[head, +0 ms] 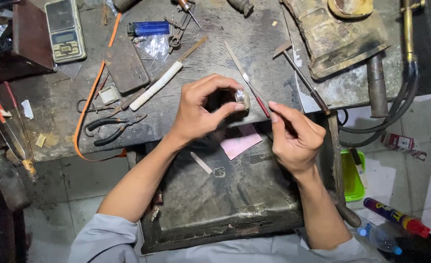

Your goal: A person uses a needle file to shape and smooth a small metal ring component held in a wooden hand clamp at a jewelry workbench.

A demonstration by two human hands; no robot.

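While the left hand (pixel 201 109) curls over the dark, worn desk (pixel 54 97), its grip pinches a small silvery metal ring (pixel 243 99) between thumb and fingertips, holding it raised above a pink paper sheet (pixel 240 141). Just right of the ring, the right hand (pixel 296 139) has its grip clenched on the red handle of a thin flat needle file (pixel 247 80), whose blade slants far and left past the ring, touching or nearly touching it. Black-handled pliers (pixel 110 129) lie well left, and a blue lighter (pixel 148 28) lies far on the desk beside a grey pocket scale (pixel 65 30).
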